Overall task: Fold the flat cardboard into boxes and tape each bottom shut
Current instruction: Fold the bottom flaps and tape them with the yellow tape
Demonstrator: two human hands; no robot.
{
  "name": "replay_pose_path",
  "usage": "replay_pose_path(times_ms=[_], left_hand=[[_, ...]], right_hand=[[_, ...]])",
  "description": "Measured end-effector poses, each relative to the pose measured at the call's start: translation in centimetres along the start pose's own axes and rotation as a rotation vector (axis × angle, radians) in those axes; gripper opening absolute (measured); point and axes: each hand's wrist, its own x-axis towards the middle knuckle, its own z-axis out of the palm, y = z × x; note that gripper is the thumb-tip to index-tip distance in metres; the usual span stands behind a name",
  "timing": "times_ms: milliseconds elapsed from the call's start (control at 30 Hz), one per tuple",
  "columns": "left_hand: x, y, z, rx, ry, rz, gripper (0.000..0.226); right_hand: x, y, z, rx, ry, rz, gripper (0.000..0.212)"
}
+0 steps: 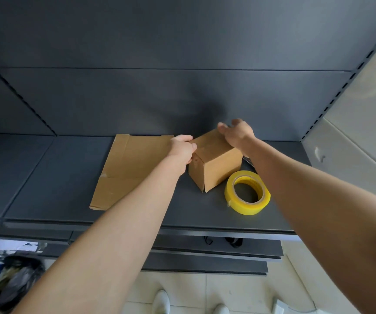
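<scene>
A small folded brown cardboard box (216,168) stands on the dark grey shelf (64,177), its closed flaps facing up. My left hand (181,148) grips the box's upper left edge, fingers curled over it. My right hand (236,132) lies on the far right top of the box, fingers spread and pressing down. A flat brown cardboard sheet (128,168) lies on the shelf just left of the box, partly under my left forearm. A roll of yellow tape (247,192) lies flat on the shelf in front of the box, to its right.
The shelf's dark back panel rises right behind the box. A small dark object (248,160) peeks out under my right forearm. Lower shelves step out below the front edge. A dark bag (12,282) sits on the floor at lower left. White shoes (163,301) show on the tiled floor.
</scene>
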Motion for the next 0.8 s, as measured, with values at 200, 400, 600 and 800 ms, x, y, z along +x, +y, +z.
replay_pose_path(times_ms=[200,400,600,800], left_hand=[[-0.9,-0.9,0.1,0.045,0.162,-0.088,0.034],[-2.5,0.3,0.8,0.054,0.233,-0.050,0.038],[-4.2,-0.6,1.0,-0.014,0.259,0.020,0.023],[-6.0,-1.9,0.6,-0.117,0.234,0.117,0.027]], right_hand=[[-1.0,0.2,-0.1,-0.055,-0.002,0.071,0.033],[-2.8,-0.5,-0.7,0.011,0.141,0.033,0.033],[-4.2,-0.7,-1.2,0.178,0.250,-0.040,0.043],[-5.2,-1.2,-1.1,0.299,0.199,0.038,0.063]])
